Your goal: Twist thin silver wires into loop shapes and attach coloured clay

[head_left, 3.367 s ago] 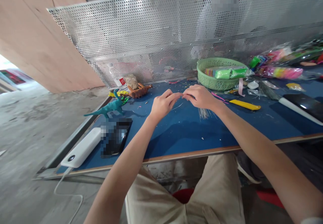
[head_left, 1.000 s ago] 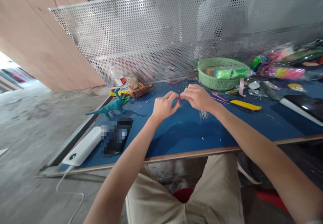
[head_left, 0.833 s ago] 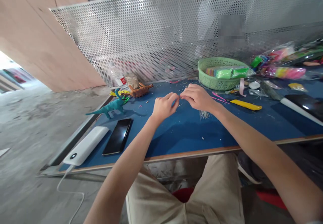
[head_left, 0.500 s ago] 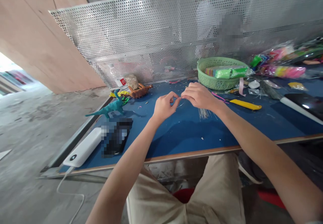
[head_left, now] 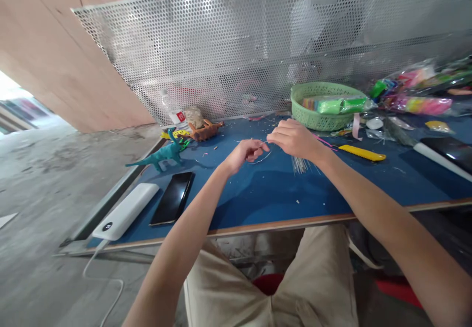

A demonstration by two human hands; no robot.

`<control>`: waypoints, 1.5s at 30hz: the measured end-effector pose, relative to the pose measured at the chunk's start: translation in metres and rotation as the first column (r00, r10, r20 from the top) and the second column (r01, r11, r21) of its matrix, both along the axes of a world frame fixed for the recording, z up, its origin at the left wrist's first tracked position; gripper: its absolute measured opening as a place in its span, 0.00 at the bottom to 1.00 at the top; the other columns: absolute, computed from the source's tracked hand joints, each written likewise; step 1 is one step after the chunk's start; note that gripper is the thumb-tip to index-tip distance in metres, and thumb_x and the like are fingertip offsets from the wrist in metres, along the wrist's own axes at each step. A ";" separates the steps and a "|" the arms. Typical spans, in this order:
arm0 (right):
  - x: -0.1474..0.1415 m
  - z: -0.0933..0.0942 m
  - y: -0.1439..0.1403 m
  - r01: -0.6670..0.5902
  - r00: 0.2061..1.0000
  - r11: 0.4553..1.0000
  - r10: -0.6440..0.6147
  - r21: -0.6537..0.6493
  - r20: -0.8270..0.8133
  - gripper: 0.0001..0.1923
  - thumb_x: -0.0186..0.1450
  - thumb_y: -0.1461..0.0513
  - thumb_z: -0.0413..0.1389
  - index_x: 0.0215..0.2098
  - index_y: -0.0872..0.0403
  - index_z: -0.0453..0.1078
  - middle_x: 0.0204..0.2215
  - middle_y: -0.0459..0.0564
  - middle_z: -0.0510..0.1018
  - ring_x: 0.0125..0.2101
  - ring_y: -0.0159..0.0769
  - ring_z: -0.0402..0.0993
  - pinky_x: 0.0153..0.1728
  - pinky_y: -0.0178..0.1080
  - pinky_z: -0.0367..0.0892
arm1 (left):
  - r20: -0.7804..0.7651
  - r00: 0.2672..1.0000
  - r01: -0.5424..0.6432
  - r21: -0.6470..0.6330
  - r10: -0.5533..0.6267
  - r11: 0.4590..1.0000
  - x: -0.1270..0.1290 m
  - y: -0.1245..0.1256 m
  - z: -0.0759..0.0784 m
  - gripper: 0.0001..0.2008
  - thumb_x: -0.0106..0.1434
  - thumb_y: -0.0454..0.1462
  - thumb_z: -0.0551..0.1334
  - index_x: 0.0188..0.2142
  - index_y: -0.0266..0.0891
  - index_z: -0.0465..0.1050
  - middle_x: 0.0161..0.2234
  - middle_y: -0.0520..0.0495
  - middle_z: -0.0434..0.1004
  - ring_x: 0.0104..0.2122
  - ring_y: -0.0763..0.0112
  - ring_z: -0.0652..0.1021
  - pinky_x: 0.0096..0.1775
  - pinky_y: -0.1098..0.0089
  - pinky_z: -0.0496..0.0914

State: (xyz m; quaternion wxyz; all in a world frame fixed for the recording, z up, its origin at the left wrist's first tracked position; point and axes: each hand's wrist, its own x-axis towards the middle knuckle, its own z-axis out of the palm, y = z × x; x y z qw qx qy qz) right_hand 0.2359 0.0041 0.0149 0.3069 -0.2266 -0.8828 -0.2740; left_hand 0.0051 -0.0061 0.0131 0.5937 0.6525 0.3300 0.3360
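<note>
At the left edge of the blue table (head_left: 258,204) lie a white power bank (head_left: 125,211) and a black phone (head_left: 172,198), side by side and well apart from the hands. Behind them stand a teal dinosaur (head_left: 162,154) and an orange dinosaur (head_left: 204,130).

The left hand (head_left: 244,153) hovers above mid-table, its fingers curled narrow, thumb and forefinger pinched on 1 end of a thin wire (head_left: 261,159). The wire curves down and rightward from that pinch in a shallow arc, its long axis running roughly left to right between the 2 hands. The right hand (head_left: 295,139) sits just beside, slightly farther back, fingertips closed on the wire's other end. Both hands are equally near it; each holds an end.

Just right of and below the right hand, a bundle of thin wires (head_left: 300,164) lies on the table, fanned toward the near edge. Farther right lie a yellow utility knife (head_left: 362,153) and a green basket (head_left: 320,115).
</note>
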 end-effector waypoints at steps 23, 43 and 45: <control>-0.003 0.000 -0.002 -0.132 0.990 0.951 0.112 -0.279 -0.086 0.14 0.76 0.56 0.53 0.39 0.52 0.77 0.37 0.51 0.84 0.40 0.41 0.73 0.44 0.45 0.63 | -0.075 0.994 -0.071 0.126 0.081 0.989 0.009 -0.004 -0.013 0.18 0.70 0.52 0.60 0.36 0.39 0.67 0.22 0.58 0.55 0.19 0.79 0.58 0.23 0.74 0.51; -0.002 0.000 0.000 -0.090 0.996 0.957 0.080 -0.276 -0.048 0.14 0.78 0.60 0.48 0.43 0.54 0.76 0.43 0.53 0.83 0.39 0.38 0.76 0.43 0.43 0.62 | -0.036 0.983 -0.181 -0.021 0.180 0.983 0.001 0.003 -0.005 0.17 0.60 0.46 0.70 0.41 0.34 0.84 0.40 0.39 0.83 0.24 0.80 0.64 0.25 0.74 0.58; 0.000 0.001 0.000 -0.079 0.996 0.970 0.066 -0.232 -0.062 0.14 0.78 0.60 0.49 0.43 0.54 0.76 0.43 0.53 0.83 0.39 0.39 0.76 0.42 0.43 0.62 | 0.015 0.993 -0.117 -0.110 0.120 0.987 -0.001 0.002 -0.003 0.18 0.59 0.44 0.72 0.44 0.34 0.84 0.44 0.37 0.83 0.26 0.80 0.67 0.27 0.75 0.63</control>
